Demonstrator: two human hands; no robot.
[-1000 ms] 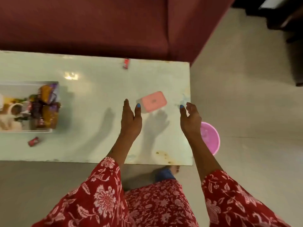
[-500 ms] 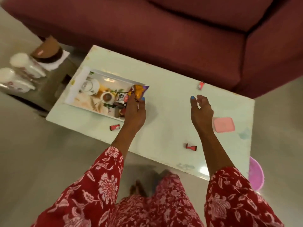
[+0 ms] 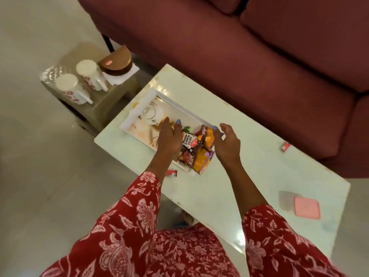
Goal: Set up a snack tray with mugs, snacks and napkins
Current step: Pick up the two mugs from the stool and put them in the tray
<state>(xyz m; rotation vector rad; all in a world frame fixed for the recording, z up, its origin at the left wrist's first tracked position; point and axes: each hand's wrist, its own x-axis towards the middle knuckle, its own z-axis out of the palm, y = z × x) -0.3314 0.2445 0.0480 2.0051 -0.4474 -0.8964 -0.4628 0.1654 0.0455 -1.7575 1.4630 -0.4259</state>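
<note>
2 hands — left hand, right hand — over tray

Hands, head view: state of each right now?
Left hand: open, fingers straight over the tray, holding nothing.
Right hand: open, fingers loosely curled beside the snack packets, no grip visible.

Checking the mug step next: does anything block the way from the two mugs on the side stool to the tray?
Nothing visible does. The two mugs stand upside down on the stool, and the tray has its free end nearest them; the snack packets lie at its other end.
</note>
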